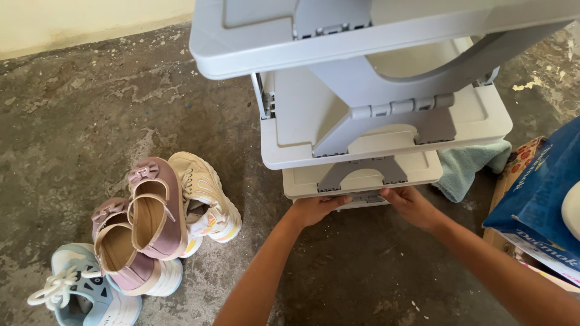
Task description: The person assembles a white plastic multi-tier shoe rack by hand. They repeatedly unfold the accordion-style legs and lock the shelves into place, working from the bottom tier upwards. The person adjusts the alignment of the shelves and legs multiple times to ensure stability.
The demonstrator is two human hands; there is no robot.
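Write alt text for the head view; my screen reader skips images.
Both hands, left hand and right hand, grip the bottom drawer of a grey stacked plastic drawer unit on a concrete floor. Shoes lie left.

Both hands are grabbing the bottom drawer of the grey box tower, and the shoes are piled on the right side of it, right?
Not quite. Both hands, left hand and right hand, do grip the bottom drawer of the grey box tower, but the head view shows the shoes piled on its left side.
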